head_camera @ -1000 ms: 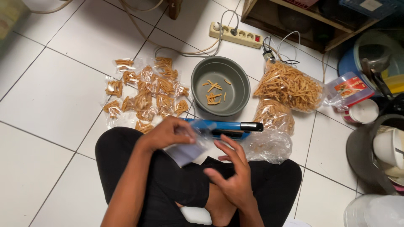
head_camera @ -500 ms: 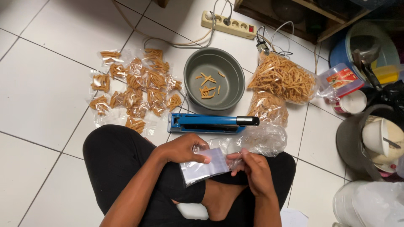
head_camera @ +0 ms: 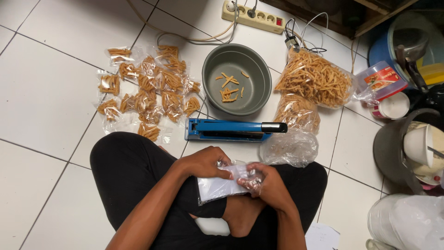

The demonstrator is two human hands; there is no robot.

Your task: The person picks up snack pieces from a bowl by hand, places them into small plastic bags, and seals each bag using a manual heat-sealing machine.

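I sit cross-legged on a white tiled floor. My left hand (head_camera: 203, 162) and my right hand (head_camera: 266, 183) both grip a stack of small empty clear plastic bags (head_camera: 222, 187) over my lap, fingers pinching at its top edge. Just beyond my hands lies a blue impulse sealer (head_camera: 231, 130) with a black handle. Behind it stands a grey round bowl (head_camera: 237, 78) with a few fried snack sticks in it. Several small sealed packets of sticks (head_camera: 148, 95) lie in a heap at the left.
Two big clear bags of snack sticks (head_camera: 314, 81) and an emptier clear bag (head_camera: 290, 148) lie right of the sealer. A white power strip (head_camera: 252, 16) with cords sits at the back. Pots, cups and plastic containers (head_camera: 407, 139) crowd the right side.
My left hand came off the sealer and back to my lap. Both hands now hold the stack of empty bags. The view has shifted slightly.
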